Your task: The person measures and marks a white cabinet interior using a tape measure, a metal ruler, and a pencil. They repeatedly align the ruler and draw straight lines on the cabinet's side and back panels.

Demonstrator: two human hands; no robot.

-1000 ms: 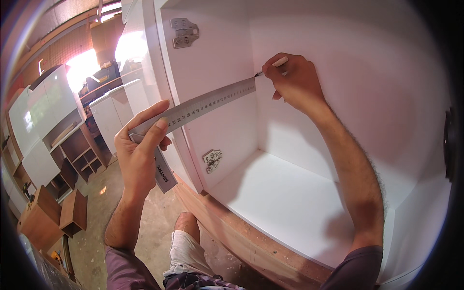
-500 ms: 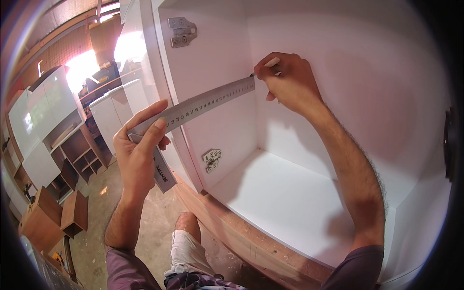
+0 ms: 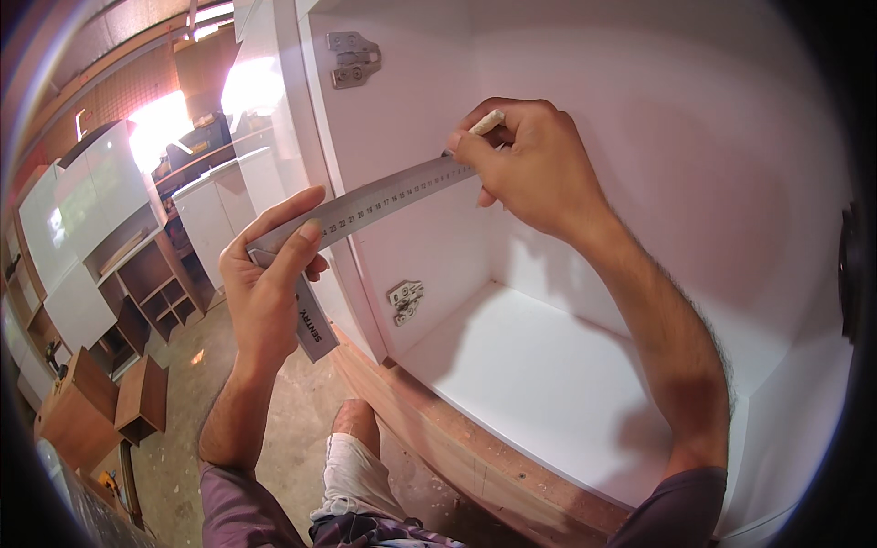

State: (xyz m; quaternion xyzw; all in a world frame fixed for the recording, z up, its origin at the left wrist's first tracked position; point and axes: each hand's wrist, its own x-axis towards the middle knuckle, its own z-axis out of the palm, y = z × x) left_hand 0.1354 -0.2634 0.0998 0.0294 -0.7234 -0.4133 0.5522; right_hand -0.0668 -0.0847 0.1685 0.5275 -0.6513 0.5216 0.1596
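My left hand (image 3: 271, 279) grips a metal try square (image 3: 393, 196) near its corner, thumb on the near face and index finger along the top edge. Its long ruled blade lies across the left inner wall of a white cabinet (image 3: 411, 119). The short stock hangs down below my left hand, in front of the cabinet's edge. Pinched in my right hand (image 3: 534, 164) is a pencil (image 3: 491, 120), its pale end sticking up and its dark tip at the blade's upper edge. My right fingers cover the blade's far end.
Two metal hinge plates, an upper one (image 3: 353, 60) and a lower one (image 3: 404, 302), are fixed to the same wall. A wooden base (image 3: 484, 438) runs under the cabinet. At left stand more white cabinets (image 3: 78, 219) and brown boxes (image 3: 142, 399) on the concrete floor (image 3: 219, 365).
My right hand has moved left along the blade's upper edge with the pencil, from the blade's far end toward my left hand. The try square is nearly still.
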